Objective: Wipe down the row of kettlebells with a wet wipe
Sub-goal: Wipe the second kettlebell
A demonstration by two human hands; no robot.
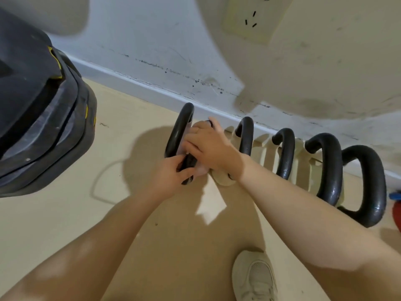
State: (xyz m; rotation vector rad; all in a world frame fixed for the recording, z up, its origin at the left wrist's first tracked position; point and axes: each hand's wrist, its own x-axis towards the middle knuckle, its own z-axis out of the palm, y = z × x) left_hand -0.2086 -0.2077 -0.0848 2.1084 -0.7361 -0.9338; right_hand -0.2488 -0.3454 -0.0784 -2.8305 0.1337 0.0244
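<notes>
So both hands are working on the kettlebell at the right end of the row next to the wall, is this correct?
Not quite. The head view shows the left hand and the right hand on the kettlebell at the left end of the row, not the right end. The row does stand next to the wall.

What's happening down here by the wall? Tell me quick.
A person is bent over a row of black-handled kettlebells along the baseboard, working on the leftmost kettlebell. The right hand presses a pale wet wipe against it, while the left hand grips the near end of its handle. The other four kettlebells stand untouched to the right.
</notes>
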